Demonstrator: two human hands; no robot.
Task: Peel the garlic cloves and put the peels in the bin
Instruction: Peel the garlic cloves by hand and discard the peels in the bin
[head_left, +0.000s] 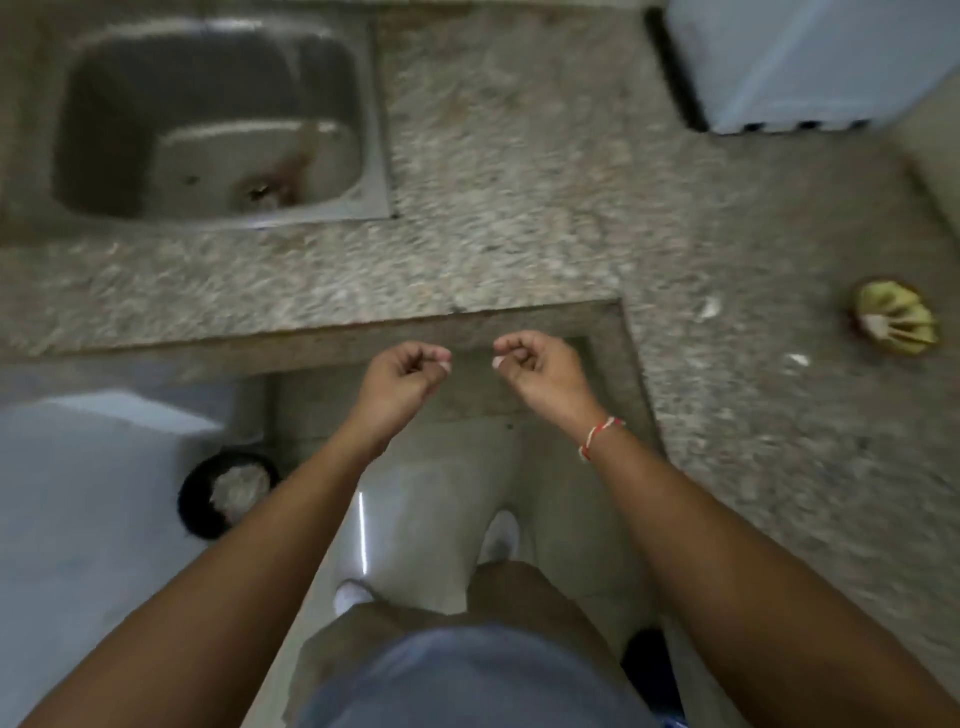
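Note:
The frame is blurred by motion. My left hand (402, 371) and my right hand (537, 364) are held side by side over the floor, just in front of the counter's inner corner. Both have their fingers curled in, and a small white bit shows at the fingertips of each, which looks like garlic peel. A round black bin (195, 499) with whitish scraps inside stands on the floor at the lower left, beside my left forearm. Two white peel scraps (707, 309) lie on the speckled stone counter (519, 182) to the right. No garlic clove is visible.
A steel sink (376, 156) is set into the counter at the upper left. A yellow-green fluted object (893, 319) lies on the counter at the right edge. A white appliance (810, 62) stands at the upper right, and a pale box (78, 493) sits lower left.

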